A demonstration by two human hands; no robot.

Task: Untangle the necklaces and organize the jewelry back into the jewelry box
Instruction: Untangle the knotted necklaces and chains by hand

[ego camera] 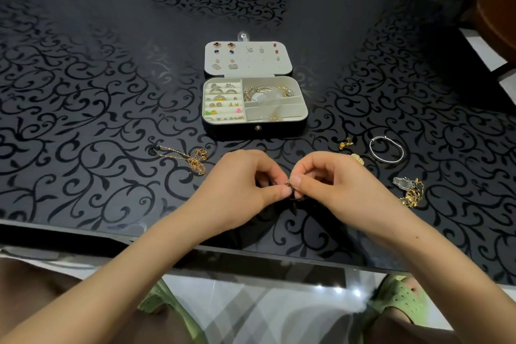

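A black jewelry box (254,131) lies open mid-table, with rings and earrings in its white tray and earrings pinned on its lid. In front of it my left hand (245,184) and my right hand (332,184) meet, fingertips pinching a small dark chain piece (290,186) between them; most of it is hidden by my fingers. A thin gold necklace (192,160) lies tangled to the left. To the right lie a gold charm (345,144), a silver bangle (386,150), a pale flower piece (358,158) and a gold tangle with a clear bag (410,193).
The black glass table with a swirl pattern (83,120) has its near edge just under my wrists. A brown chair (497,8) stands at the far right. My knees and green slippers show below the table edge.
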